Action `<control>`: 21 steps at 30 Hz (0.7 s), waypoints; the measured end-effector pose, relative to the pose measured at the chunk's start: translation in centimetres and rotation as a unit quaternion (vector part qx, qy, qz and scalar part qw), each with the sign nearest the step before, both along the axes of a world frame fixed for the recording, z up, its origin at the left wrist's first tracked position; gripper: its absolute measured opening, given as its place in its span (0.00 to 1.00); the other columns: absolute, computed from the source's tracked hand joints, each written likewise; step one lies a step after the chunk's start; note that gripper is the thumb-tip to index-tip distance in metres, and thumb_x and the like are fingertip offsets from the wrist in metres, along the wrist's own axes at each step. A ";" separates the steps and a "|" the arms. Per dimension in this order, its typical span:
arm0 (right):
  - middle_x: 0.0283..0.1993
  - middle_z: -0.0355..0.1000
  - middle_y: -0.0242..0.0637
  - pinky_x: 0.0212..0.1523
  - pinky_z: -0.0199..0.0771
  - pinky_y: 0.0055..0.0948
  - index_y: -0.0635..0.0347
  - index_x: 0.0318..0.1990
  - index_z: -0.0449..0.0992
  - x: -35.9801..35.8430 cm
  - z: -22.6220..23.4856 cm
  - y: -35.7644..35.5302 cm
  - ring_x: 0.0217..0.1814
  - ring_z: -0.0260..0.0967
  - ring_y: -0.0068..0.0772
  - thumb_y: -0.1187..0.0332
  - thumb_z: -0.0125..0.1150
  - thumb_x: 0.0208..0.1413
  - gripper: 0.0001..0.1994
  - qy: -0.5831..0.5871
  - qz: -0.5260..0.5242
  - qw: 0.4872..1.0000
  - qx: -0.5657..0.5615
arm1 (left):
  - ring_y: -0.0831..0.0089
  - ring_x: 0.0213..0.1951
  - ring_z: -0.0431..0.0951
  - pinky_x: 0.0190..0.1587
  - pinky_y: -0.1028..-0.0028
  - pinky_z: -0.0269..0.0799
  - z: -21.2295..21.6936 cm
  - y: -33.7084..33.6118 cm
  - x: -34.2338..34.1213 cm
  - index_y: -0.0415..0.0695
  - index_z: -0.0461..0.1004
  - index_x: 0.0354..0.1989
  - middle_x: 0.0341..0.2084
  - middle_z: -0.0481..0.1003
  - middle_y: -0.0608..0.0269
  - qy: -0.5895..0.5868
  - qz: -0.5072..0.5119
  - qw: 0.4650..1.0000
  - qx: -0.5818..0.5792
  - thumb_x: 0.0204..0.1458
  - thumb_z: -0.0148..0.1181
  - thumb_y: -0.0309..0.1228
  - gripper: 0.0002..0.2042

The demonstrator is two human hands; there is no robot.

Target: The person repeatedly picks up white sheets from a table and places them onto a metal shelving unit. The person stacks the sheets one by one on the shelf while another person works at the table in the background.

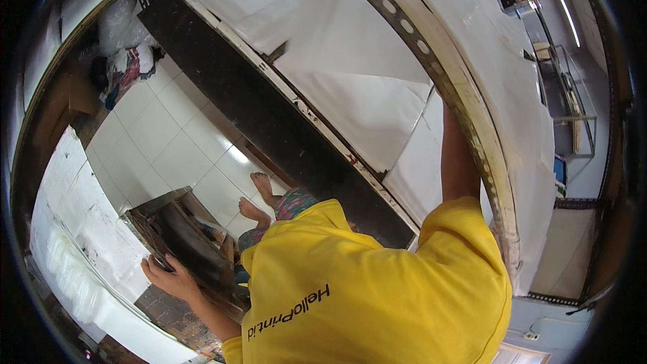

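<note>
My left hand (174, 280) is at the lower left, its fingers curled over the near edge of a dark, worn wooden box (176, 226). The box has an open hollow with odds and ends inside, partly in shadow. My right arm (461, 152) stretches up and away on the right, passing under a curved-looking rail with a row of slots (397, 17). The right hand is hidden behind that rail and the white sheet beside it. Below my arm lie large white sheets (344, 104) on a shelf.
A long black board (256, 108) runs diagonally beside a pale wooden edge. My bare feet (255, 210) are on white floor tiles (178, 141). Plastic wrap (121, 23) and crumpled cloth (129, 71) lie at the upper left. A white-topped surface (87, 222) stands at the left; metal shelving (573, 104) is at the far right.
</note>
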State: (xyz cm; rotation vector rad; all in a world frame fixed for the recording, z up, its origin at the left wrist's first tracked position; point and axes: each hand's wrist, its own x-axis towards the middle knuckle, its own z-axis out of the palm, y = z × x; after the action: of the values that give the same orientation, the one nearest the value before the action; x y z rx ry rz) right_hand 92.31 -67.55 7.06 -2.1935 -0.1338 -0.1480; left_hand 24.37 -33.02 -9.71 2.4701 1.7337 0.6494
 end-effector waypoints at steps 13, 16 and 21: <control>0.37 0.73 0.25 0.31 0.62 0.18 0.50 0.49 0.76 4.5 -5.4 -8.1 0.34 0.64 0.15 0.60 0.62 0.58 0.14 0.019 -0.202 0.974 -0.097 | 0.46 0.62 0.64 0.62 0.57 0.62 -0.2 0.6 0.2 0.30 0.69 0.54 0.60 0.63 0.41 0.005 0.036 0.999 -0.017 0.60 0.56 0.33 0.20; 0.36 0.73 0.25 0.31 0.62 0.18 0.50 0.49 0.76 4.9 -5.8 -8.7 0.34 0.63 0.15 0.61 0.62 0.58 0.13 0.020 -0.214 0.971 -0.105 | 0.47 0.62 0.64 0.63 0.56 0.61 0.0 0.3 0.5 0.31 0.68 0.55 0.60 0.63 0.41 0.000 0.043 0.999 -0.021 0.59 0.56 0.33 0.20; 0.36 0.73 0.25 0.31 0.62 0.18 0.51 0.49 0.75 4.9 -6.1 -9.8 0.34 0.63 0.15 0.61 0.61 0.58 0.13 0.022 -0.235 0.965 -0.111 | 0.47 0.62 0.63 0.63 0.56 0.61 -0.2 0.4 0.6 0.31 0.68 0.56 0.61 0.63 0.41 0.007 0.047 0.999 -0.015 0.59 0.56 0.32 0.20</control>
State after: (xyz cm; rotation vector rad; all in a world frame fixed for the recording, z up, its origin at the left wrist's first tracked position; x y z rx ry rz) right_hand 97.26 -77.38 0.92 -2.4163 0.4193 -0.3626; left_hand 24.98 -32.59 -9.87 2.3909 1.8601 0.6109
